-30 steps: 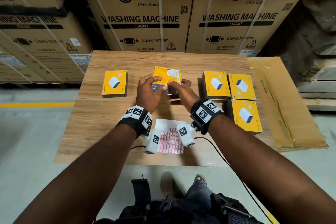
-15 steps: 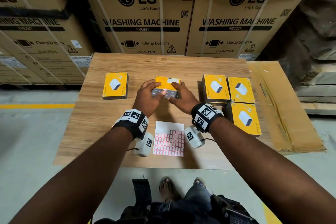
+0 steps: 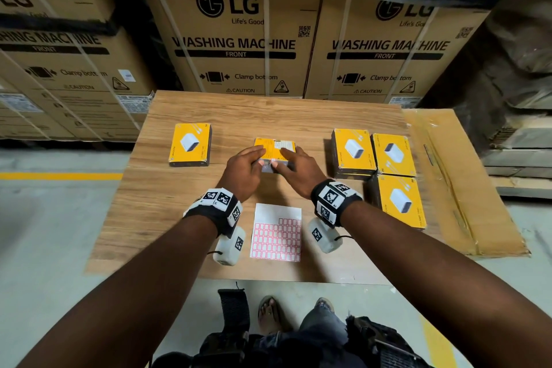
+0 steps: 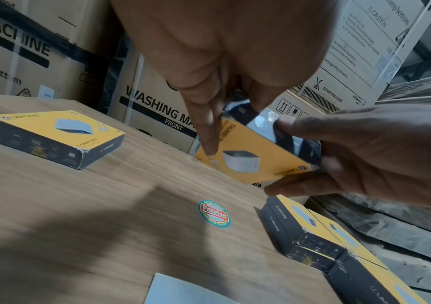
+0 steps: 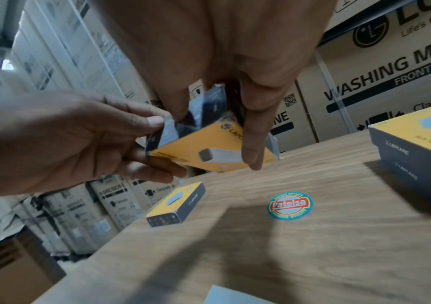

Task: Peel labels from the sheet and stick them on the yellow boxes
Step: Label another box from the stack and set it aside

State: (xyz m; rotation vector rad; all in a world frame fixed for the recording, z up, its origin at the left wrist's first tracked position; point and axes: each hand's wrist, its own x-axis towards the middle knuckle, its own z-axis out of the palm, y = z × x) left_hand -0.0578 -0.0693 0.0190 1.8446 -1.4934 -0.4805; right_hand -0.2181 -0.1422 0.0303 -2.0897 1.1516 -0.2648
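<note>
Both hands hold one yellow box [image 3: 276, 148] tilted just above the middle of the wooden table [image 3: 179, 218]. My left hand [image 3: 258, 157] grips its left end and my right hand [image 3: 282, 160] grips its right end. In the left wrist view the box [image 4: 256, 158] shows its printed yellow face turned downward, with the left fingers [image 4: 206, 133] under it. The right wrist view shows the same box [image 5: 204, 148] pinched at its dark end. The label sheet [image 3: 276, 233], with red-framed labels, lies flat between my wrists, near the table's front edge.
One yellow box [image 3: 190, 144] lies at the left of the table. Three more [image 3: 352, 152] [image 3: 392, 154] [image 3: 400, 200] sit grouped at the right. A round sticker [image 4: 214, 214] is stuck on the wood under the held box. Large cartons [image 3: 239, 45] stand behind, and flat cardboard [image 3: 466, 188] lies to the right.
Both hands kept hold of the centre box and tipped it flatter and lower toward the table. The wrists have spread apart, so the whole label sheet now shows.
</note>
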